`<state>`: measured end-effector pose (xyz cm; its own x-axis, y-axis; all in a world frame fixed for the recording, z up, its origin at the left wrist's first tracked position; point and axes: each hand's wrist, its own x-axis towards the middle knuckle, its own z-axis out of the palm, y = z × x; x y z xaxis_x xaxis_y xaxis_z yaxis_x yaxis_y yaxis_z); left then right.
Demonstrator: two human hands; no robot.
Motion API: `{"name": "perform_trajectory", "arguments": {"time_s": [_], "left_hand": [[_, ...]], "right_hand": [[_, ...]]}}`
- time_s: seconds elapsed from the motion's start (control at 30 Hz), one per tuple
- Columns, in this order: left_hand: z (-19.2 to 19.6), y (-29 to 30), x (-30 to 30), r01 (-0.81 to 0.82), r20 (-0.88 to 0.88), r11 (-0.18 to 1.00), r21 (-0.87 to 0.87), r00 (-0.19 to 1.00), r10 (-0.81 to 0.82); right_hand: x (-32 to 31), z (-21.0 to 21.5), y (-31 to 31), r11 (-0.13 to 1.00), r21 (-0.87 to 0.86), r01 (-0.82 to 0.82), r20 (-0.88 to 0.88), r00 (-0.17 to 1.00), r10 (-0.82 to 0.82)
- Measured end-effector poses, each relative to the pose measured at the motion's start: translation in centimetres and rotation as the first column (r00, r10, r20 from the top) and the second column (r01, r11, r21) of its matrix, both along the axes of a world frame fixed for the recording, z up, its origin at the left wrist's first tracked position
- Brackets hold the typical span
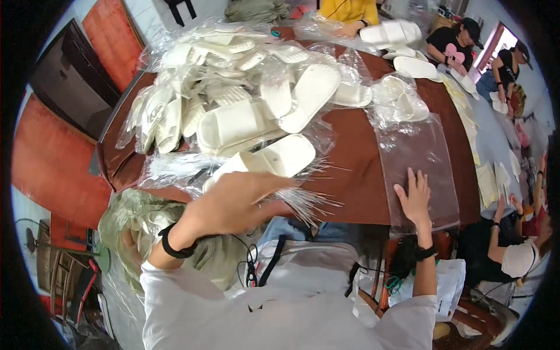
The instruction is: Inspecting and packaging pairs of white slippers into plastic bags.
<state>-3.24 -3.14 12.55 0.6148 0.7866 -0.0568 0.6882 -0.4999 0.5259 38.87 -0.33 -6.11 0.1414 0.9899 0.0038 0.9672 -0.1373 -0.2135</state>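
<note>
My left hand is in front of a white slide slipper at the table's near edge. Its fingers stretch to the right with the thumb apart, slightly blurred, and no held thing shows in them. Just beyond the fingertips, a bundle of thin white plastic strands fans out from a clear wrapper. My right hand lies flat, fingers spread, on a clear plastic bag. At the bag's far end sits a pair of white slippers in clear plastic.
White slippers, many bagged, form a large heap on the brown-covered table. A pale green sack stands below its left edge. Across it sits a person in a yellow top. Other people work along a second table at right.
</note>
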Motion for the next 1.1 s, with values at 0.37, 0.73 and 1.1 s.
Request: {"name": "perform_trajectory", "arguments": {"time_s": [0.37, 0.73, 1.1], "left_hand": [[-9.8, -1.6, -10.9, -0.617, 0.172, 0.78, 0.105, 0.784, 0.597], [-13.6, -0.7, -10.1, -0.532, 0.62, 0.72, -0.445, 0.397, 0.677], [-13.8, 5.4, -9.2, -0.668, 0.51, 0.679, -0.303, 0.489, 0.708]], "right_hand": [[-12.8, 9.5, -8.1, 0.912, 0.385, -0.144, -0.393, 0.868, 0.303], [-13.9, 0.6, 0.3, 0.995, 0.048, 0.088, -0.099, 0.992, -0.083], [-13.3, -1.2, 1.8, 0.985, 0.159, 0.063, -0.052, 0.997, -0.055]]}}
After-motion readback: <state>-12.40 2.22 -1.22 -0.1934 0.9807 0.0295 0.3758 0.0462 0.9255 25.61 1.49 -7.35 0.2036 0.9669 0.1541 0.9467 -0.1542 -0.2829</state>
